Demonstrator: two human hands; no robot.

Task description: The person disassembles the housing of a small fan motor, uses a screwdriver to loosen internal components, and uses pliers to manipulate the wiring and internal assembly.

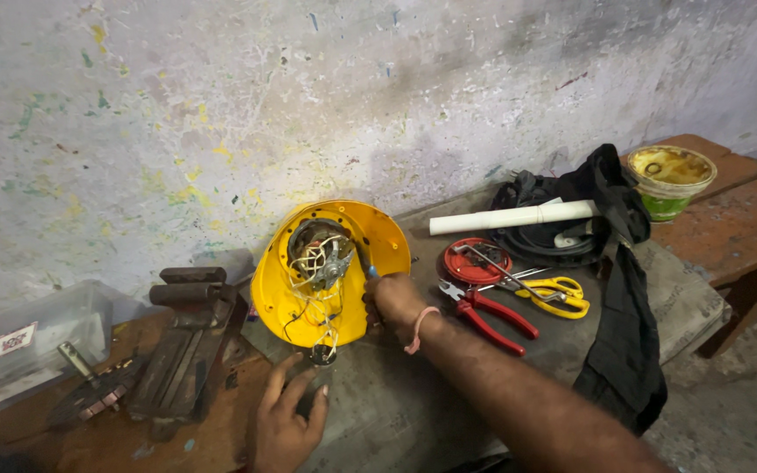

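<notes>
- Two bare hands work at a yellow housing [308,302] that stands tilted on edge near the middle of a grey worktop [413,412], just in front of the paint-flecked wall [221,105].
- One side of the housing is open toward the camera: a round, dish-like yellow shell with a dark motor core [319,250] in its upper middle, wrapped in pale wire loops, and thin dark wires trailing down to a small black part at its lower edge.
- Right hand [393,302]: closed around a blue-handled tool [371,272] whose tip points into the shell's right side; a pink band circles the wrist.
- Left hand [286,420]: open, fingers spread, lying on the worktop just below the housing, gripping nothing.
- Several things lie to the right: red-handled pliers [492,315], yellow scissors [554,293], a red round lid [475,261], a white pipe [510,217], black cloth [624,350] and a yellow-rimmed tub [669,180].
- One rusty vise [190,342] sits to the left, near a clear plastic box [28,346].
</notes>
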